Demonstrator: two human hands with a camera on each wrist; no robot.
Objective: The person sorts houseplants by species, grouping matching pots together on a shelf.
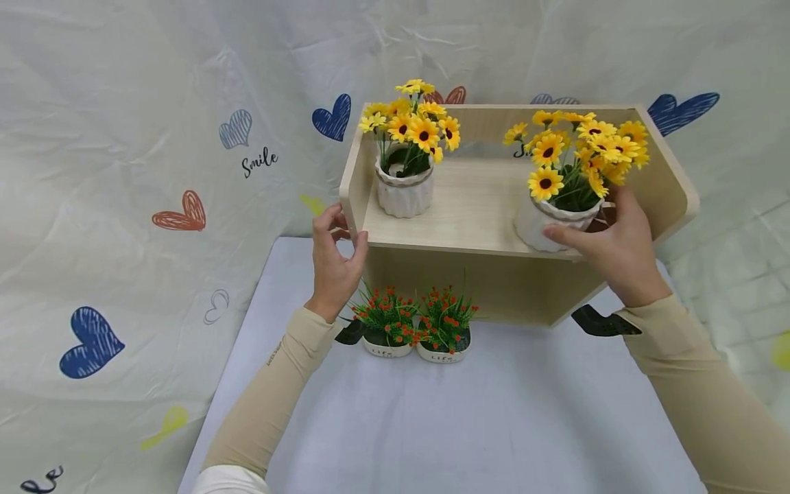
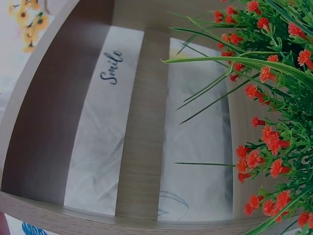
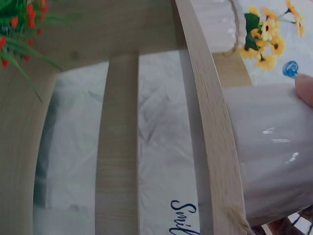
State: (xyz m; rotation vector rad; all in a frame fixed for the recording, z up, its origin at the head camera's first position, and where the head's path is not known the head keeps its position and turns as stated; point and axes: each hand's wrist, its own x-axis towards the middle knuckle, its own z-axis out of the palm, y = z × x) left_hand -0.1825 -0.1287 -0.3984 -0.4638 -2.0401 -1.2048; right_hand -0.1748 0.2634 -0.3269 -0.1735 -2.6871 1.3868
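My right hand [image 1: 617, 247] grips a white pot of yellow artificial sunflowers [image 1: 558, 223] on the right of a wooden shelf's [image 1: 469, 206] upper board, thumb across the pot's front. In the right wrist view, that pot [image 3: 269, 147] sits close against the board's edge, my thumb [image 3: 305, 90] at its side. My left hand [image 1: 336, 264] holds the shelf's left side panel near its front corner, thumb in front and fingers around the outside. A second white pot of sunflowers [image 1: 404, 192] stands on the upper board's left part.
Two white planters with red flowers, one left [image 1: 387, 346] and one right [image 1: 446, 353], stand side by side at the lower compartment's front left. A white cloth [image 1: 481, 425] covers the table. Behind the shelf hangs a pale sheet [image 1: 154, 123] printed with hearts.
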